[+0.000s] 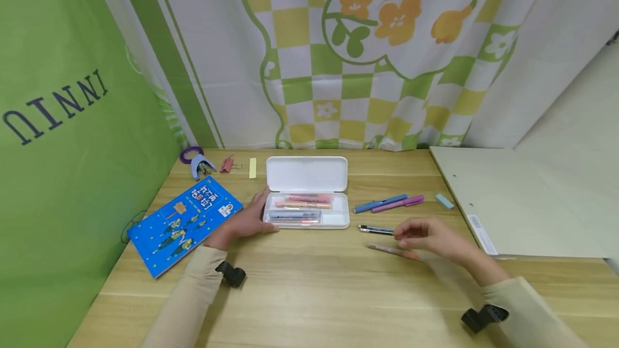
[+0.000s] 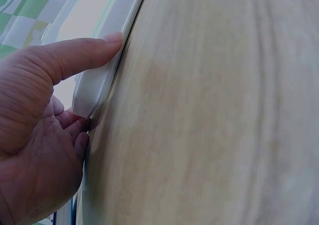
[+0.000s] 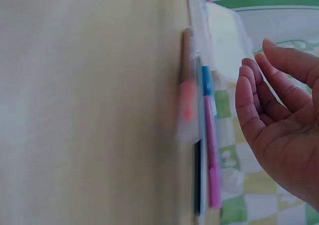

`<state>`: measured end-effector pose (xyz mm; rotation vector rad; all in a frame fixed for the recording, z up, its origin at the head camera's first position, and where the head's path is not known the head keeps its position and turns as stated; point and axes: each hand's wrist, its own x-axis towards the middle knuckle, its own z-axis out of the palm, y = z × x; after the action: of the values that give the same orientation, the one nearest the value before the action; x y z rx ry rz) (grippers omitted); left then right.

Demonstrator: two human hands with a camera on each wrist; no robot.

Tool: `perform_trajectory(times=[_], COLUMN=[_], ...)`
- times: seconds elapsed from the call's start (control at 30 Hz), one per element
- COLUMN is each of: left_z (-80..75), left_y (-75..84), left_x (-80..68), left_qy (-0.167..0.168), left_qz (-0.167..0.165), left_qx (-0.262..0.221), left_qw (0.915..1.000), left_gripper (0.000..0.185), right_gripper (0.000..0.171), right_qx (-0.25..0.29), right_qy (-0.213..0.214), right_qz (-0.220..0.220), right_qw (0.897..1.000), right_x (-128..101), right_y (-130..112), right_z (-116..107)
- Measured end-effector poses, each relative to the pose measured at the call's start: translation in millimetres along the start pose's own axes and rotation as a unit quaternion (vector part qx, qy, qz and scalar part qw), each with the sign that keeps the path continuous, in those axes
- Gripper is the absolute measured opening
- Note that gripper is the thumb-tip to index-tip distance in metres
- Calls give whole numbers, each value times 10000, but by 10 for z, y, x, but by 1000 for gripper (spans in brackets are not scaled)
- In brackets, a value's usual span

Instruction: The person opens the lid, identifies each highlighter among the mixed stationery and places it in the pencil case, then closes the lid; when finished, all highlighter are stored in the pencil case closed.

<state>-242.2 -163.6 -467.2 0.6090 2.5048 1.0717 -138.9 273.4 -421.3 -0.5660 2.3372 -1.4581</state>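
Note:
A white pencil case (image 1: 341, 219) lies with its lid (image 1: 307, 174) raised. Several pinkish pens (image 1: 304, 204) and a translucent case (image 1: 295, 216) are inside it. At its left end, my left hand (image 1: 249, 216) grips the corner, thumb along the front wall (image 2: 94, 85) and fingers around the side. My right hand (image 1: 425, 236) hovers over the table with loosely bent fingers and an empty palm in the right wrist view. Near its fingertips are a black pencil (image 1: 377, 229) and a blurred pen with a pink part (image 1: 393, 251). Behind lie a blue pen (image 1: 382, 203) and a purple pen (image 1: 398, 204).
On the left lies a blue book (image 1: 186, 224); beyond it are a stapler (image 1: 202, 167), purple tape roll (image 1: 191, 154), red binder clip (image 1: 227, 164) and yellow strip (image 1: 252, 168). A light-blue eraser (image 1: 444, 201) is beside a large white board (image 1: 522, 203) at right.

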Motion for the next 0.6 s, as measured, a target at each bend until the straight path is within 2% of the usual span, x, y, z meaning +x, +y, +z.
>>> perform_trajectory(times=[0.2, 0.3, 0.4, 0.6], left_z=[-11, -3, 6, 6], left_y=[2, 7, 8, 0], left_x=[-7, -6, 1, 7], left_qy=[5, -20, -8, 12], left_qz=[-47, -81, -109, -239], left_qx=[-6, -18, 24, 79], left_qw=[10000, 10000, 9999, 9997], left_gripper=[111, 111, 113, 115], right_gripper=[25, 21, 17, 13], right_qx=[-640, -1221, -1578, -1624], right_qy=[-1, 92, 127, 150], right_qz=[-59, -168, -199, -125], right_qw=[9979, 9923, 9872, 9865], right_x=[-69, -38, -9, 28], right_y=[156, 189, 186, 171], right_z=[48, 115, 180, 232])
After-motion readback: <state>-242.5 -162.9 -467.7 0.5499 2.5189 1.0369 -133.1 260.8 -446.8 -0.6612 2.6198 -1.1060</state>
